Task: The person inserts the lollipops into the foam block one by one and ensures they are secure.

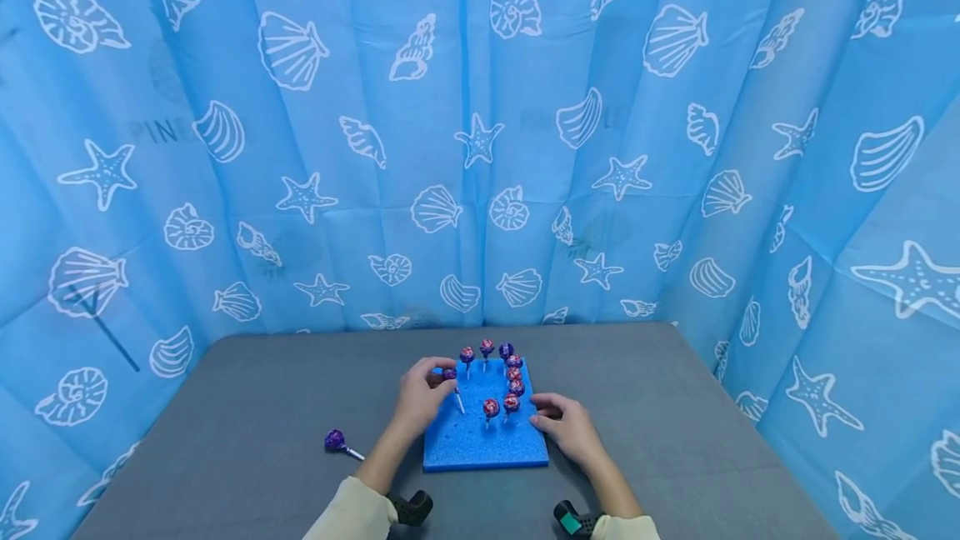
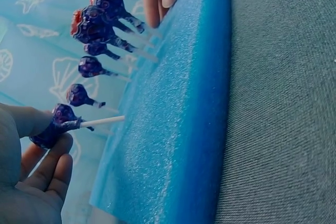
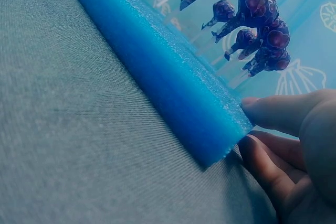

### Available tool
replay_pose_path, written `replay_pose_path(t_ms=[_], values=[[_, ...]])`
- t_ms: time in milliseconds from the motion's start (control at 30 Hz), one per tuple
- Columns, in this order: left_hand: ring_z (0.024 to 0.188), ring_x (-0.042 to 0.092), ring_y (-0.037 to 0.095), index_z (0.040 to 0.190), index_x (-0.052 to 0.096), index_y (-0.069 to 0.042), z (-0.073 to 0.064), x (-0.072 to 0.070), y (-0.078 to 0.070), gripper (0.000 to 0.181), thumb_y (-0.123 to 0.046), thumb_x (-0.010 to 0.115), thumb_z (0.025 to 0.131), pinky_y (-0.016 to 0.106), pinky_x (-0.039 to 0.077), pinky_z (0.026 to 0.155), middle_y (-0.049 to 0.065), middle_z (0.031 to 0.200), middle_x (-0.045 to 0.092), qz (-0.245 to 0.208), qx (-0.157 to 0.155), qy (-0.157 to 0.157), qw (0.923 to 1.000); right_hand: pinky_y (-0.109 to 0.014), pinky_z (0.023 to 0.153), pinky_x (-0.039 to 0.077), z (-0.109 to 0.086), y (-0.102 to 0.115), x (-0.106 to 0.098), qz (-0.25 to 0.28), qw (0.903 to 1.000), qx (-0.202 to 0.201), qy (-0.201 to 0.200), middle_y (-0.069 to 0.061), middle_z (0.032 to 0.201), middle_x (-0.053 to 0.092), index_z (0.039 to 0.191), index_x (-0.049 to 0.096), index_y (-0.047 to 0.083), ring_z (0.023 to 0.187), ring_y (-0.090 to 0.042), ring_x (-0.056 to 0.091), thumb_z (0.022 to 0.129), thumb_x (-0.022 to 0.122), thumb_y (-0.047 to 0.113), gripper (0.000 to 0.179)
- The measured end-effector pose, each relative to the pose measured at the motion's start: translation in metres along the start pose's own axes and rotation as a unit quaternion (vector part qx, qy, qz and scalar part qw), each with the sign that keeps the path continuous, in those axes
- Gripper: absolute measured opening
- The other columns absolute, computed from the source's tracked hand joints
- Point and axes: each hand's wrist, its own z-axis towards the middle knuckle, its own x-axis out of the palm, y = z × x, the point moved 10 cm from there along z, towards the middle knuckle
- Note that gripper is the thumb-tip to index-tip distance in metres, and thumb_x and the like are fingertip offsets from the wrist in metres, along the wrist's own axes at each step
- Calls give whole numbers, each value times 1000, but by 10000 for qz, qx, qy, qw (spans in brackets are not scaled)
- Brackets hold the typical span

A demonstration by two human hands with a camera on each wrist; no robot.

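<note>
My left hand [image 1: 417,398] pinches a purple-wrapped lollipop [image 2: 55,124] by its candy head, between thumb and fingers. Its white stick [image 2: 102,121] points at the blue foam board [image 1: 480,448], with the tip at the board's surface on the left side; whether it has gone in I cannot tell. Several wrapped lollipops [image 1: 491,408] stand upright in the foam, along the back, down the right side and toward the middle. At the board's right edge my right hand [image 1: 572,430] holds the foam, thumb [image 3: 278,111] on top and fingers against the side.
One loose purple lollipop [image 1: 335,440] lies on the grey tabletop [image 1: 262,407], left of the board and beside the left forearm. A blue curtain [image 1: 450,148] with white shell prints hangs behind the table and round its sides.
</note>
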Motion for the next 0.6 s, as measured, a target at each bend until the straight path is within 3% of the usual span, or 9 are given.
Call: replay_pose_path(t_ms=[367,600], values=[[94,62,22,112,69,-10,0,10,0,21,-6,67,91,36,55,79,3,108,62,182,83,50,9998,-42,84,52,-2,1,-1,54,10000,17,14,-3,105,67,116,68,7,94,-20,61,90,69,8,26],[96,62,21,111,69,-12,-2,15,-5,20,-7,67,92,36,54,80,2,111,61,365,368,207,9984,-43,84,51,-1,2,-1,1,10000,37,-10,-3,105,67,116,68,8,94,-19,61,90,69,8,26]])
